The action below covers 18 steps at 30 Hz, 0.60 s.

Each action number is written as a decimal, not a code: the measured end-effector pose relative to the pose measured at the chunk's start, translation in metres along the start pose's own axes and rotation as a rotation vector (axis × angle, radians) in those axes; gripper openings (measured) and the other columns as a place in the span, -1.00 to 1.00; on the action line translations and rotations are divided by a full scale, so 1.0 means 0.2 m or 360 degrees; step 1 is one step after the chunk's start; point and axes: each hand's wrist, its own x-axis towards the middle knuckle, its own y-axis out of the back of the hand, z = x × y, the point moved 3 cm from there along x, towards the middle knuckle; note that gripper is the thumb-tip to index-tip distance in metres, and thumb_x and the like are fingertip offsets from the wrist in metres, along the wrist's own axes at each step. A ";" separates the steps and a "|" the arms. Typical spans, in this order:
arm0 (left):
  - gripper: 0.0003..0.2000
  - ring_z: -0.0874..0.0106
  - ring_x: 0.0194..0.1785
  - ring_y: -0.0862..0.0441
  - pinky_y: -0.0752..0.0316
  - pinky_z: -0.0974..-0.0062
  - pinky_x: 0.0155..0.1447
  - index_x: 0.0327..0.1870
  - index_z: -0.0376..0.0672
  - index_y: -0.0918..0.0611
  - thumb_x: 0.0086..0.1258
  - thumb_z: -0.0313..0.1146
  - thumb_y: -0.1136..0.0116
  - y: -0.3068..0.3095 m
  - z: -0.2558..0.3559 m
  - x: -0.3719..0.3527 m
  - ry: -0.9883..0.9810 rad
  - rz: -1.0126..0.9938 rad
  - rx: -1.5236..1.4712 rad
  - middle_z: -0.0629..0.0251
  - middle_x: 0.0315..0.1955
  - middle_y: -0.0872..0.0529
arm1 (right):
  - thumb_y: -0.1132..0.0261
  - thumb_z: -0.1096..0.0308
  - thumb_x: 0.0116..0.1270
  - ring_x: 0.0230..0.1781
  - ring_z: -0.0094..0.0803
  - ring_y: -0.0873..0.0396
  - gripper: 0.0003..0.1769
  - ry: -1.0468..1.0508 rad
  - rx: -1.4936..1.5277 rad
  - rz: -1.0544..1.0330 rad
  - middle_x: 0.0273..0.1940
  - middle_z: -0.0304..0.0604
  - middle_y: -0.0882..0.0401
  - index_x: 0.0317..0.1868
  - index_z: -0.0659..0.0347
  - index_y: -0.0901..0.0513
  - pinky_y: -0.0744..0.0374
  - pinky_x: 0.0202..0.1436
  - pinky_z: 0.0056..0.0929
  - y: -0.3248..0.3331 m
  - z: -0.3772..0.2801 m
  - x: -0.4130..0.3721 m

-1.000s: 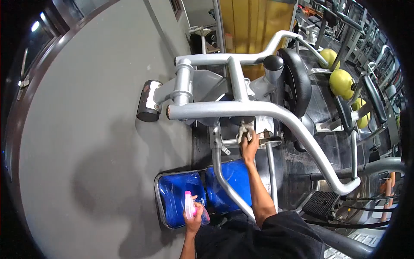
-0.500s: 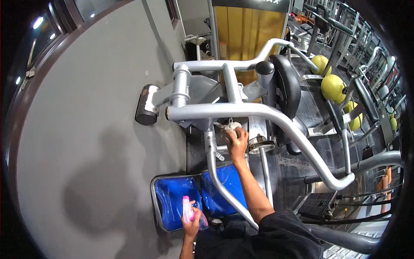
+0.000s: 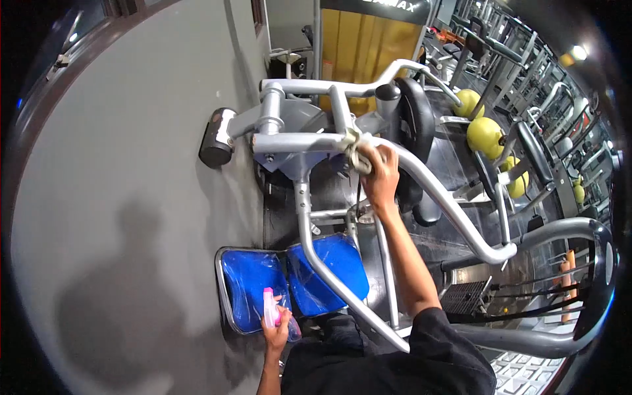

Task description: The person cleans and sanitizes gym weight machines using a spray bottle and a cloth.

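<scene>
Holding a pale, crumpled cloth (image 3: 359, 155), my right hand (image 3: 382, 179) is at the nearer silver tube (image 3: 297, 142) of an exercise machine. My fingers on this hand are bent and closed around the cloth, with only the thickness of the fabric between them; part of it lies over the tube, close to where a short crosspiece joins. How strongly I press, I cannot tell.

My left hand (image 3: 276, 329) is lower, near my body, and its fingers are curled round a spray bottle (image 3: 268, 307) with a pink and white head. Whether a finger is pulling the trigger, I cannot see clearly. Behind this bottle is a blue panel (image 3: 247, 276), and beside it a second blue panel (image 3: 329, 280). Beyond the tube stands a black pad (image 3: 416, 122), and farther to the right, yellow balls (image 3: 485, 137).
</scene>
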 end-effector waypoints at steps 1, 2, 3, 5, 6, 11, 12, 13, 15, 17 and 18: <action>-0.67 0.60 -0.33 -0.49 -0.44 0.58 -0.18 0.12 -0.25 -0.49 0.34 -0.55 -0.16 0.01 -0.01 -0.01 0.0011 -0.0024 0.0024 0.40 -0.39 -0.57 | -0.43 0.34 0.00 -0.04 -0.07 -0.48 -0.54 -0.0058 -0.0063 -0.0044 -0.06 -0.10 -0.45 -0.01 -0.11 -0.62 -0.56 -0.08 -0.15 -0.01 0.05 0.04; -0.67 0.60 -0.33 -0.49 -0.44 0.58 -0.19 0.13 -0.24 -0.49 0.34 -0.55 -0.16 0.00 -0.01 -0.02 0.0020 -0.0048 0.0049 0.41 -0.40 -0.57 | -0.43 0.31 0.03 -0.04 -0.08 -0.48 -0.54 -0.0117 -0.0125 -0.0085 -0.05 -0.12 -0.44 0.01 -0.14 -0.60 -0.57 -0.09 -0.15 -0.02 0.10 0.06; -0.66 0.61 -0.35 -0.49 -0.44 0.58 -0.19 0.14 -0.22 -0.49 0.35 -0.54 -0.16 -0.01 0.00 -0.03 0.0026 -0.0074 0.0107 0.41 -0.41 -0.56 | -0.39 0.34 0.10 -0.03 -0.10 -0.47 -0.57 -0.0181 -0.0252 -0.0251 -0.03 -0.13 -0.43 0.03 -0.15 -0.59 -0.59 -0.12 -0.19 -0.05 0.19 0.04; -0.66 0.61 -0.35 -0.49 -0.44 0.59 -0.19 0.14 -0.23 -0.49 0.35 -0.53 -0.16 -0.03 0.00 -0.05 0.0061 -0.0113 0.0095 0.42 -0.42 -0.57 | -0.30 0.44 0.11 -0.04 -0.10 -0.46 -0.59 -0.0170 -0.0450 -0.0274 -0.08 -0.13 -0.43 0.00 -0.13 -0.59 -0.60 -0.14 -0.19 -0.05 0.31 -0.01; -0.66 0.61 -0.36 -0.49 -0.44 0.59 -0.19 0.14 -0.23 -0.49 0.35 -0.53 -0.17 -0.05 0.01 -0.06 0.0094 -0.0136 0.0081 0.42 -0.43 -0.57 | -0.27 0.47 0.10 -0.05 -0.10 -0.46 -0.58 -0.0136 -0.0582 -0.0327 -0.10 -0.13 -0.42 0.00 -0.12 -0.59 -0.60 -0.15 -0.18 -0.03 0.37 -0.05; -0.67 0.58 -0.34 -0.51 -0.45 0.53 -0.13 0.11 -0.29 -0.50 0.34 -0.46 -0.18 -0.11 0.04 -0.10 -0.0030 -0.0245 0.0236 0.39 -0.42 -0.59 | -0.23 0.50 0.08 -0.10 -0.13 -0.47 -0.54 -0.0155 -0.0783 -0.0307 -0.13 -0.15 -0.43 0.03 -0.10 -0.59 -0.57 -0.14 -0.20 0.37 0.52 -0.31; -0.67 0.58 -0.34 -0.51 -0.45 0.53 -0.13 0.11 -0.29 -0.50 0.34 -0.46 -0.18 -0.10 0.00 -0.13 -0.0027 -0.0257 0.0226 0.39 -0.42 -0.59 | -0.23 0.47 0.12 -0.10 -0.14 -0.47 -0.55 -0.0153 -0.0863 -0.0324 -0.12 -0.16 -0.43 0.05 -0.10 -0.58 -0.58 -0.15 -0.21 0.45 0.56 -0.38; -0.67 0.58 -0.33 -0.51 -0.45 0.53 -0.11 0.11 -0.30 -0.50 0.35 -0.45 -0.18 -0.10 -0.01 -0.14 0.0013 -0.0259 0.0195 0.38 -0.41 -0.59 | -0.25 0.47 0.10 -0.09 -0.15 -0.48 -0.53 -0.0227 -0.0877 -0.0327 -0.12 -0.16 -0.43 0.06 -0.11 -0.59 -0.58 -0.14 -0.21 0.57 0.55 -0.42; -0.67 0.59 -0.33 -0.50 -0.45 0.53 -0.10 0.11 -0.30 -0.50 0.36 -0.42 -0.18 -0.13 -0.04 -0.17 0.0056 -0.0272 0.0149 0.40 -0.41 -0.57 | -0.28 0.50 0.07 -0.08 -0.14 -0.49 -0.49 -0.0412 -0.0910 -0.0262 -0.11 -0.17 -0.44 0.07 -0.10 -0.59 -0.58 -0.12 -0.21 0.80 0.55 -0.52; -0.66 0.59 -0.34 -0.50 -0.45 0.53 -0.10 0.11 -0.30 -0.50 0.36 -0.41 -0.19 -0.18 -0.01 -0.20 0.0123 -0.0334 0.0126 0.40 -0.41 -0.57 | -0.26 0.53 0.09 -0.06 -0.11 -0.50 -0.48 -0.0549 -0.0915 -0.0193 -0.08 -0.14 -0.44 0.10 -0.11 -0.58 -0.58 -0.13 -0.18 1.04 0.54 -0.63; -0.65 0.60 -0.34 -0.50 -0.45 0.54 -0.11 0.12 -0.30 -0.50 0.37 -0.40 -0.19 -0.21 0.00 -0.22 0.0180 -0.0352 0.0112 0.40 -0.41 -0.56 | -0.25 0.54 0.10 -0.05 -0.11 -0.50 -0.47 -0.0617 -0.0907 -0.0177 -0.07 -0.13 -0.43 0.10 -0.13 -0.58 -0.58 -0.14 -0.16 1.15 0.58 -0.71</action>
